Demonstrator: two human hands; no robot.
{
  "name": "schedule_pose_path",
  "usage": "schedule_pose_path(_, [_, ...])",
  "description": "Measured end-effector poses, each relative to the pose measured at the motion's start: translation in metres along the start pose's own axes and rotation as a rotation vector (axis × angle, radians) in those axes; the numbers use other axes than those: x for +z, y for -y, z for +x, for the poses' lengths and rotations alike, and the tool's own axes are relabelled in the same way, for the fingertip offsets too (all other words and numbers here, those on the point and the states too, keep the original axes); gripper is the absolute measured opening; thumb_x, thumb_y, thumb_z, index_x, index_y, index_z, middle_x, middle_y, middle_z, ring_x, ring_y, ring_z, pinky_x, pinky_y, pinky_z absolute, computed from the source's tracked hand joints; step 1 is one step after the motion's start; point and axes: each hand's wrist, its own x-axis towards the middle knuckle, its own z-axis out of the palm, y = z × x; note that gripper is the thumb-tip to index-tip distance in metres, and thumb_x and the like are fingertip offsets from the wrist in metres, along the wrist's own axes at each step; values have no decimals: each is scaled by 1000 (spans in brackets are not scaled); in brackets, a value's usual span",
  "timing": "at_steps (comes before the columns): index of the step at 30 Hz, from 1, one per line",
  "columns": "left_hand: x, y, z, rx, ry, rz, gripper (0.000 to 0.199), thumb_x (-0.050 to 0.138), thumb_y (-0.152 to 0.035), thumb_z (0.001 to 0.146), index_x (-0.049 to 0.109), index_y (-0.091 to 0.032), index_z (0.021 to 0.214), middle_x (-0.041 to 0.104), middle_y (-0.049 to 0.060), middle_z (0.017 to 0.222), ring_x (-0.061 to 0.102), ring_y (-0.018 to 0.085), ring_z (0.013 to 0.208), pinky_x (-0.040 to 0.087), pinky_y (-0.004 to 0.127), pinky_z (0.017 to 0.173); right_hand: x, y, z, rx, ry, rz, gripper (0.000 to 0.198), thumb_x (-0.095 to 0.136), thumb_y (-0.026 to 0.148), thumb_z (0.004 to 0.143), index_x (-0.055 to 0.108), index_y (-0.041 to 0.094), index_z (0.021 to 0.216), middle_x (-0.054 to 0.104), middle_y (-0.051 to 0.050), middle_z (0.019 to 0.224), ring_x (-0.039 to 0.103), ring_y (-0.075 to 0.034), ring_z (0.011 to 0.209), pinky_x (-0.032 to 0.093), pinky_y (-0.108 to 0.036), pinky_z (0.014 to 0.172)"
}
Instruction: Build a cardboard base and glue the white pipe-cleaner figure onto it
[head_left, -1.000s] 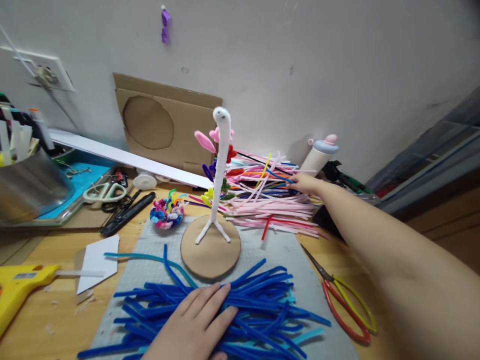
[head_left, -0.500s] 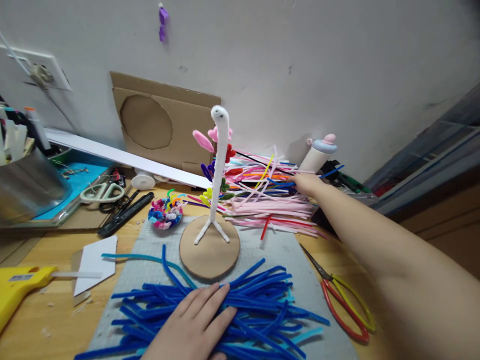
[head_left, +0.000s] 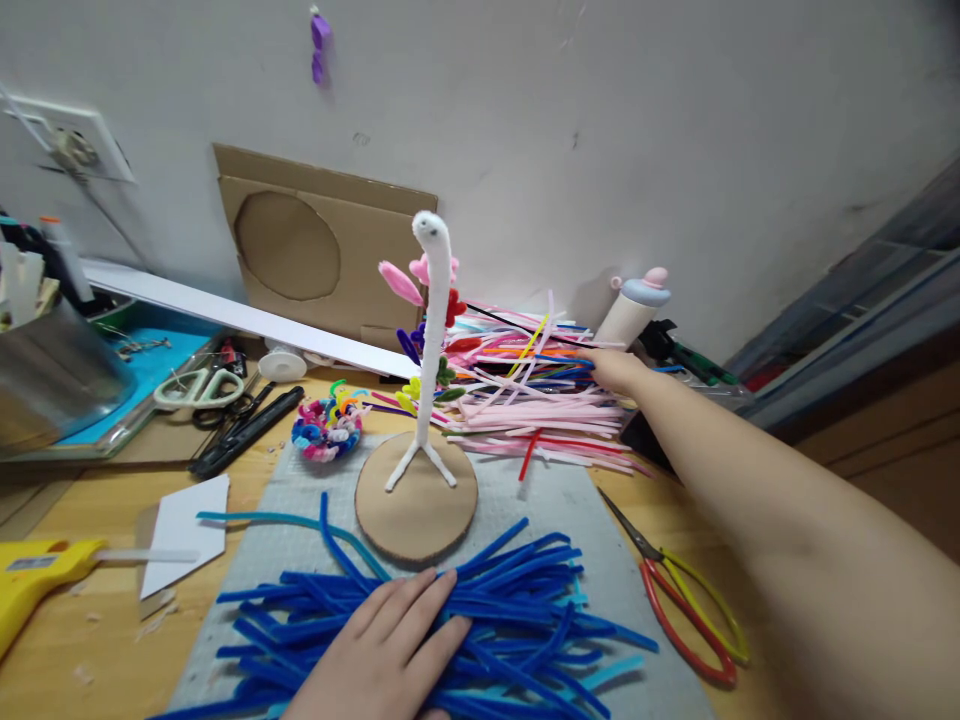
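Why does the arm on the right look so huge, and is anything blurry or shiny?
Head view: the wide lens stretches the edges, so the right arm near the camera looks huge while the right hand at the mixed stick pile looks small; the light is soft and even; the metal tin shows dull glare; the left hand on the blue sticks looks sharp.

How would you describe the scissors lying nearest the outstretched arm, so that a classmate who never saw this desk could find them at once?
Start at the grey mat in the middle of the wooden desk, with loose blue pipe cleaners piled on it. Just off its right edge, below the right arm, lie the scissors. Their looped handles are red and yellow, unlike the pale green-handled scissors far left.
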Motion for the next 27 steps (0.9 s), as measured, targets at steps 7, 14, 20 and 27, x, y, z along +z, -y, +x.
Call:
schedule_pose_path(7, [1,0,1,-6,7,-22,63,71,-33,76,47,-29,134,47,7,142,51,25,124,46,33,99,-8,6,-7,-86,-39,45,48,58,39,80,51,23,124,67,-8,115,64,-23,95,46,-27,75])
schedule_pose_path(14, [1,-1,1,-24,-2,-38,61,69,-31,77,46,-30,134,46,6,143,50,24,125,44,33,100,-22,30,-7,-266,130,58,31,65,36,73,68,29,103,72,0,99,65,-20,83,46,-25,70])
schedule_pose_path(20, [0,-1,-1,-13,10,-25,62,69,-32,77,46,-30,134,47,6,143,51,24,124,45,33,99,-24,31,1,-175,127,-8,28,56,24,77,72,24,100,73,-8,96,66,-25,83,47,-30,72])
schedule_pose_path(27, [1,0,1,-25,24,-65,62,69,-30,77,46,-30,134,46,6,143,49,25,126,44,34,101,-14,1,-4,-1,74,-46,41,53,30,77,68,30,115,72,-8,102,67,-29,90,49,-34,71])
